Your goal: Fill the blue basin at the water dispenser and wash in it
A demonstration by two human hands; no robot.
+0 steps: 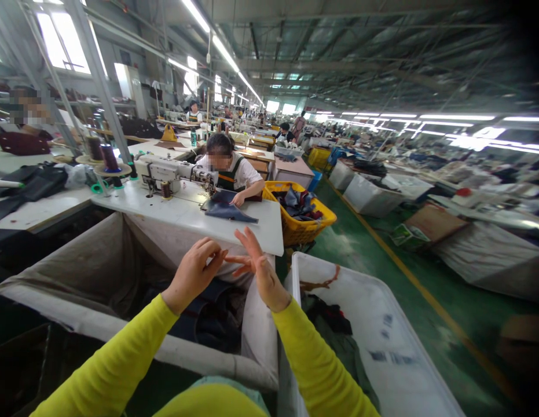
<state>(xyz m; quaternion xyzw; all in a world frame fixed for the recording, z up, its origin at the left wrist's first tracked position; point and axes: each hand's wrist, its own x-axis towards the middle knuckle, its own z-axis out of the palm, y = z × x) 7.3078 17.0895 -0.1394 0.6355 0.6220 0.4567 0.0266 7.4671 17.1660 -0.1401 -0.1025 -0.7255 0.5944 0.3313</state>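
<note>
My left hand [193,272] is curled, fingertips pinching my right hand's [258,269] finger; the right is spread wide, holding nothing. Both hover over the cloth bin [99,266], near the bench [182,217]; white tub [382,324] just right.

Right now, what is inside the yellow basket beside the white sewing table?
The yellow basket holds a pile of dark fabric pieces, bluish-grey with some dark red. What lies under the top pieces, and the basket's bottom, is covered.
</note>
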